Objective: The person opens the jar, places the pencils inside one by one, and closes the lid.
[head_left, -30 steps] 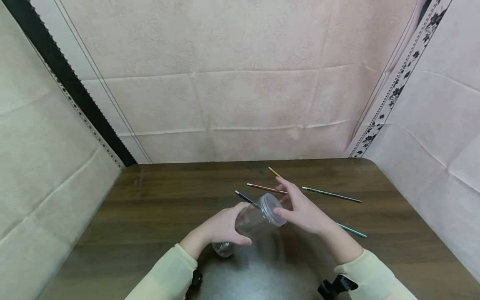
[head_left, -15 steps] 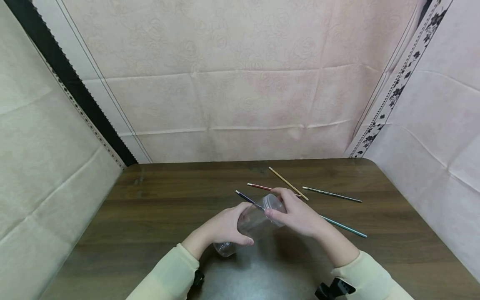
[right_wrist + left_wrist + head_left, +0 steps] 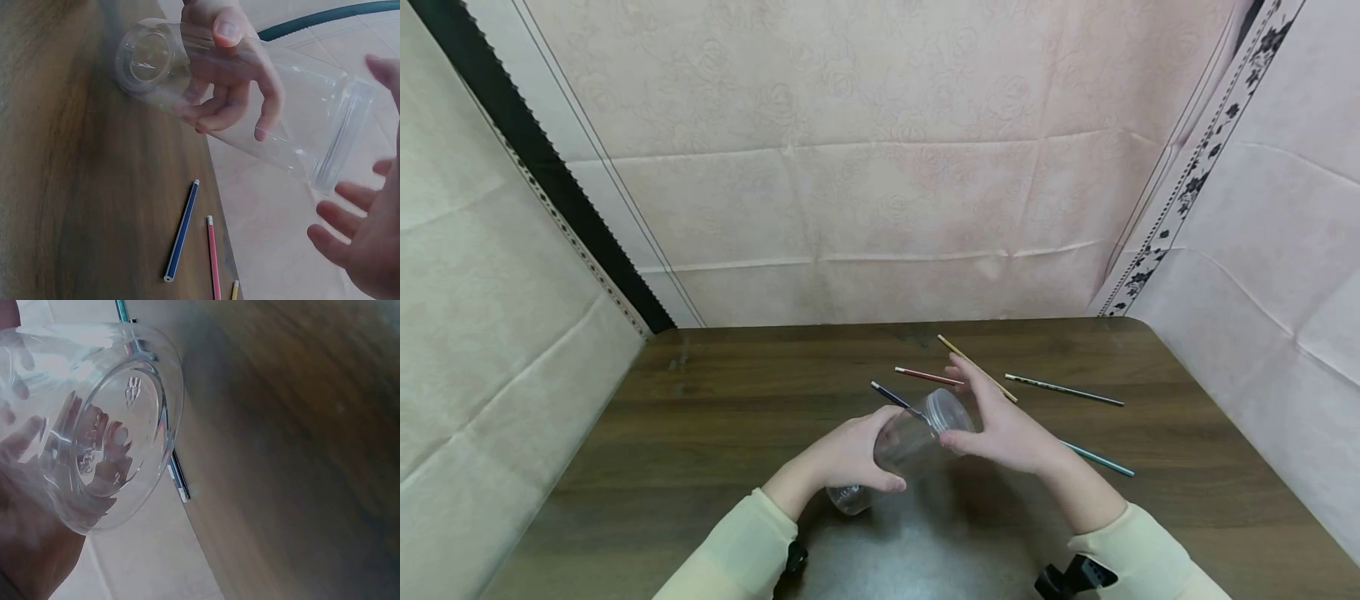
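Note:
A clear plastic jar (image 3: 910,446) leans over the table, its lidded end up to the right. My left hand (image 3: 853,452) grips it around the side, and the left wrist view shows its round base (image 3: 119,431). At the upper end is a clear ridged lid (image 3: 344,134). My right hand (image 3: 1003,425) is beside that lid with fingers spread; in the right wrist view a gap shows between the fingers (image 3: 340,219) and the lid. Whether the right thumb touches the lid, I cannot tell.
Several pencils lie on the brown wooden table (image 3: 700,467) behind and right of the jar: blue (image 3: 887,393), red (image 3: 925,377), yellow (image 3: 973,364), dark patterned (image 3: 1063,389) and teal (image 3: 1097,458). Pale cloth (image 3: 865,208) hangs behind the table and on both sides.
My right hand closed in around the lid half a second ago, then its fingers spread away again. The left hand and the jar have stayed nearly still.

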`<state>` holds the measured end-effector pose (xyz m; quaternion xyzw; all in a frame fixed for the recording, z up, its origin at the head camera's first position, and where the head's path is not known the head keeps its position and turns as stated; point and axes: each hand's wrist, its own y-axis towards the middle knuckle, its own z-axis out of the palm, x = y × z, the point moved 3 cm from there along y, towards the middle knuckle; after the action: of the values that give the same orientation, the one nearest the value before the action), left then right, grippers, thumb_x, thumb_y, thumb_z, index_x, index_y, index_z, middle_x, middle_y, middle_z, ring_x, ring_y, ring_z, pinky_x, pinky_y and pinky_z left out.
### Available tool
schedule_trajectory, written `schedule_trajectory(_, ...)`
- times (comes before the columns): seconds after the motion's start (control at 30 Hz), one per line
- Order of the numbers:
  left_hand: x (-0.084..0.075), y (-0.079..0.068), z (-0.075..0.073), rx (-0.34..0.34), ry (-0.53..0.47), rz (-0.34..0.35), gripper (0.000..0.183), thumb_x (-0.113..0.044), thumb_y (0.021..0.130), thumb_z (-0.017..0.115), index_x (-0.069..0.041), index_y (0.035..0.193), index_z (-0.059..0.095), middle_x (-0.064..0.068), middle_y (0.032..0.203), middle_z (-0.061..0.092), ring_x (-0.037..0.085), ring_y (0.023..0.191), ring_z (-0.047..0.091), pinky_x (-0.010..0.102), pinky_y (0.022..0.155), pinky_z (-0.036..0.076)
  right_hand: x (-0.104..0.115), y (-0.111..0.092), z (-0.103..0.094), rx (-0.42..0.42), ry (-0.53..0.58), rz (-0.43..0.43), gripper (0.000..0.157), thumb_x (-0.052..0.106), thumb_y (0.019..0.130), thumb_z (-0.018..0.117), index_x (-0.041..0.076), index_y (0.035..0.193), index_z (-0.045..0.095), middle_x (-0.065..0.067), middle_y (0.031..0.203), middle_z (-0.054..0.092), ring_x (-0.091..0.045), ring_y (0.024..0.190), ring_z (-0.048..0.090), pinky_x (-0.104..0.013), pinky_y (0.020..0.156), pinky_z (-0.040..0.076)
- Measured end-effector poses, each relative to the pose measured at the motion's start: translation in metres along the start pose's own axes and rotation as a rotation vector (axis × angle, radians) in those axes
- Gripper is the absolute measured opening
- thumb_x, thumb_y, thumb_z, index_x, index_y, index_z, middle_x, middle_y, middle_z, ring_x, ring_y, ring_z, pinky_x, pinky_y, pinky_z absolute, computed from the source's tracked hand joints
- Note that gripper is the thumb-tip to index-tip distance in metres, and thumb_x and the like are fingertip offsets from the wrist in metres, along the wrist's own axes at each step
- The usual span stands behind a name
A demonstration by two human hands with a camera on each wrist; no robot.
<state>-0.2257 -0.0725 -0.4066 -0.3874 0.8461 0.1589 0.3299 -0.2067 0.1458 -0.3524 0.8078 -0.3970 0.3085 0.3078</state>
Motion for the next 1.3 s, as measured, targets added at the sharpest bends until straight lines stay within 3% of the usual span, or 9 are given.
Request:
schedule_trajectory(0.1,-0.001,0.0,0.001,-0.004,0.004,0.009,0.083,-0.041,0.068,0.079,-0.02,0.137,0.039,-0.001,0.115,0.06,0.011,0.105,0.056,0.036,0.087,0.045,-0.004,0.0,0.0,-0.025,-0.001,0.032,0.089,0.03,0.083,0.069,0.008,0.148,0.013,-0.018,0.138,0.037,-0.033,0.117,0.046,-0.051,0.091,0.04)
schedule_trajectory(0.27,-0.001,0.0,0.001,-0.005,-0.007,0.009,0.083,-0.039,0.068,0.079,-0.019,0.138,0.039,0.002,0.115,0.06,0.012,0.105,0.056,0.037,0.087,0.045,-0.006,0.001,0.005,0.026,0.014,0.08,0.08,0.036,0.09,0.06,0.003,0.146,0.014,-0.021,0.126,0.044,-0.028,0.101,0.052,-0.041,0.081,0.046)
schedule_trajectory(0.47,-0.001,0.0,0.001,0.001,-0.003,0.007,0.083,-0.038,0.069,0.079,-0.02,0.138,0.038,0.002,0.116,0.06,0.011,0.105,0.056,0.036,0.087,0.045,0.0,0.001,0.007,0.028,-0.036,0.15,0.078,0.04,0.087,0.062,0.004,0.143,0.021,-0.016,0.12,0.047,-0.027,0.103,0.051,-0.042,0.084,0.044)
schedule_trajectory(0.6,-0.002,-0.001,0.0,0.014,-0.006,0.001,0.083,-0.039,0.069,0.079,-0.018,0.139,0.038,0.002,0.118,0.059,0.012,0.107,0.056,0.037,0.087,0.045,0.003,-0.002,0.005,0.049,0.0,0.102,0.082,0.029,0.082,0.07,0.009,0.144,0.021,-0.01,0.126,0.045,-0.023,0.106,0.049,-0.04,0.085,0.044)
schedule_trajectory(0.7,-0.001,-0.001,0.0,0.016,-0.009,0.001,0.084,-0.039,0.069,0.079,-0.017,0.139,0.038,0.003,0.12,0.059,0.012,0.107,0.056,0.038,0.088,0.045,0.003,-0.004,0.003,0.066,0.04,0.033,0.088,0.02,0.079,0.072,0.011,0.147,0.016,-0.01,0.137,0.039,-0.026,0.118,0.044,-0.045,0.092,0.039)
schedule_trajectory(0.8,-0.001,-0.001,0.0,0.01,-0.009,0.006,0.084,-0.04,0.069,0.079,-0.016,0.138,0.038,0.004,0.119,0.059,0.013,0.107,0.056,0.038,0.087,0.045,0.002,-0.005,0.001,0.039,0.053,0.005,0.092,0.021,0.08,0.072,0.009,0.148,0.011,-0.014,0.143,0.033,-0.033,0.126,0.037,-0.053,0.095,0.035)
schedule_trajectory(0.9,-0.001,-0.002,0.001,0.0,-0.002,0.013,0.083,-0.039,0.068,0.079,-0.017,0.137,0.039,0.004,0.117,0.06,0.012,0.106,0.056,0.038,0.087,0.045,0.0,-0.004,0.002,-0.012,0.025,0.035,0.089,0.026,0.082,0.07,0.004,0.146,0.013,-0.018,0.136,0.036,-0.036,0.119,0.041,-0.053,0.092,0.037)
schedule_trajectory(1.1,-0.001,-0.003,0.001,-0.004,-0.005,0.005,0.083,-0.039,0.069,0.079,-0.019,0.138,0.038,0.003,0.118,0.059,0.013,0.106,0.056,0.037,0.086,0.045,0.002,-0.005,0.006,-0.029,-0.033,0.119,0.084,0.033,0.081,0.07,0.004,0.143,0.021,-0.01,0.116,0.042,-0.023,0.099,0.046,-0.038,0.078,0.044)
schedule_trajectory(1.3,-0.002,-0.004,0.0,0.004,-0.017,0.008,0.083,-0.039,0.069,0.079,-0.017,0.138,0.038,0.006,0.126,0.055,0.015,0.108,0.056,0.038,0.088,0.045,0.007,-0.008,0.006,-0.007,-0.04,0.04,0.085,0.026,0.077,0.074,0.01,0.144,0.023,-0.007,0.122,0.039,-0.022,0.102,0.043,-0.037,0.078,0.045)
